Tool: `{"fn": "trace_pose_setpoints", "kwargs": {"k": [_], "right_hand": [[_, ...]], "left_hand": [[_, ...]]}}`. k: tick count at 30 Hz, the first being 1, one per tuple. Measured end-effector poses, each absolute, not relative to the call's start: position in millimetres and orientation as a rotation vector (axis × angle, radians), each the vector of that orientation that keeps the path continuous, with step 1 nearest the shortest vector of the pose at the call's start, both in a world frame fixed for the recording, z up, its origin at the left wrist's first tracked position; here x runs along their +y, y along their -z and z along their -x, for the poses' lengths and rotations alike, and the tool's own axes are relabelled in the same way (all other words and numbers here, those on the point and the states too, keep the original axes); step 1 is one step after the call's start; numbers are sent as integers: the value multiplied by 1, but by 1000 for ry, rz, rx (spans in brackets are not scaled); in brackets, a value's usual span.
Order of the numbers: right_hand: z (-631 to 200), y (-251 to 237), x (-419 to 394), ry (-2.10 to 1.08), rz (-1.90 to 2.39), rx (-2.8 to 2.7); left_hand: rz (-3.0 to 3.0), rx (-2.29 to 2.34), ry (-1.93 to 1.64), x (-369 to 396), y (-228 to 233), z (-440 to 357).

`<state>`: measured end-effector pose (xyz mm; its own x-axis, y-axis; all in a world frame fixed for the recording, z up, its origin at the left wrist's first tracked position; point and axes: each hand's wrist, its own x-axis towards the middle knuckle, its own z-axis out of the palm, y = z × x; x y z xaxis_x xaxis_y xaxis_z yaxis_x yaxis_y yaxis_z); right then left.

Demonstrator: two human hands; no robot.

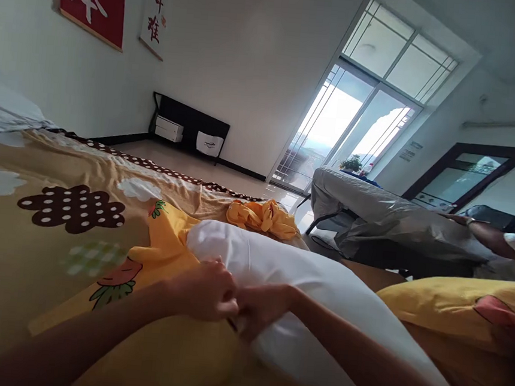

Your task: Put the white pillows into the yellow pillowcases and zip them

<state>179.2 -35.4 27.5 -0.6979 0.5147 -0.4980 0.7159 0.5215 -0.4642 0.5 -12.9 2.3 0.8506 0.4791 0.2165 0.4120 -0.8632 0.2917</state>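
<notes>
A plump white pillow lies on the bed, partly inside a yellow pillowcase printed with orange fruit or carrots. My left hand is closed in a fist on the pillowcase where its edge meets the pillow. Touching it, my right hand is also closed, its fingers pinched on the case's edge. A small dark bit shows between the two hands, too blurred to name. Beneath my arms, the near part of the case is dim and blurred.
The bed has a tan patterned sheet. A crumpled yellow cloth lies beyond the pillow, and a yellow printed pillow is at right. Behind stands a plastic-covered bed, with another person's arm over it.
</notes>
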Motion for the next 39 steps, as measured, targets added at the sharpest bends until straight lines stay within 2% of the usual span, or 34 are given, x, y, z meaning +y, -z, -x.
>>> {"fn": "trace_pose_setpoints", "kwargs": {"k": [2, 4, 5, 7, 9, 10, 14, 17, 21, 26, 31, 39], "right_hand": [[-195, -50, -36, 1278, -910, 2387], [-211, -66, -17, 1449, -1064, 2444], [-217, -69, 0, 1361, -1273, 2555], [-221, -63, 39, 912, -1728, 2770], [-216, -42, 76, 490, -1960, 2822], [-210, -28, 91, 405, -1988, 2800], [-193, 26, 114, 390, -1912, 2711], [-194, 41, 104, 327, -1870, 2745], [-198, 35, 82, 129, -1797, 2811], [-190, 26, 60, -44, -1729, 2750], [-181, 19, 41, -228, -1637, 2725], [-160, -8, 22, -334, -1607, 2709]], "left_hand": [[-2788, 732, -417, 1, 9, 6], [-2781, 800, -394, 9, 24, 10], [-2790, 816, -373, 9, 32, 10], [-2833, 817, -338, 5, 46, 7], [-2877, 787, -309, -2, 53, 3], [-2886, 774, -292, -5, 54, 1], [-2831, 800, -281, 4, 44, 6], [-2805, 899, -355, 32, 38, 20], [-2893, 1173, -520, 69, 36, 32], [-3036, 1229, -462, 85, 31, 26], [-2763, 1686, -438, 100, 22, 19], [-2642, 1640, -730, 93, -15, -19]]}}
